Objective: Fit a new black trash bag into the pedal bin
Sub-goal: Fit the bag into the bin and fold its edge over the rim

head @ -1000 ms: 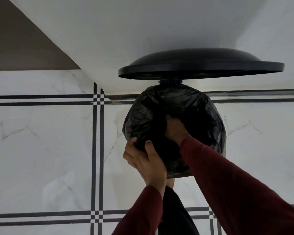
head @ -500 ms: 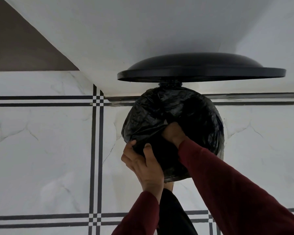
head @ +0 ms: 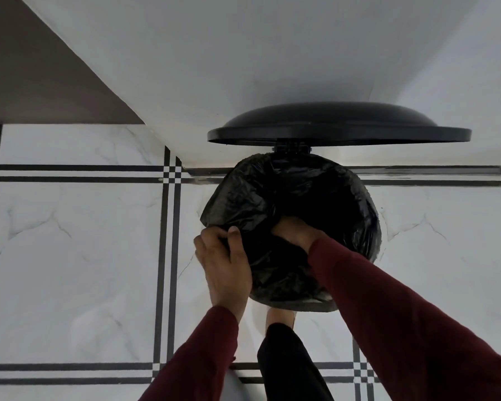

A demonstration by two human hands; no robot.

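While the right hand [head: 294,231] stays sunk into the mouth of the black trash bag [head: 295,204], its fingers hidden in the film so that I cannot tell whether they grip or merely press, the left hand [head: 224,263] has slid outward along the near-left rim compared with a second ago. There it now pinches a fold of the bag's edge between thumb and curled fingers. The two hands, which were close together, are now a little apart, and the plastic lies spread wider over the opening.

I judge this as the bag's hem being worked round the rim of the pedal bin [head: 313,306], whose body is almost wholly covered by the bag; the near-left stretch looks like the part in hand, and the liner is in the bin but not yet settled.

The black domed lid [head: 339,125] stands open at the far side against a white wall [head: 243,53]. A foot [head: 281,315] sits just near the bin, seemingly on the pedal. The floor is white marbled tile [head: 70,241] crossed by black double lines, with a dark brown surface [head: 26,68] at far left.
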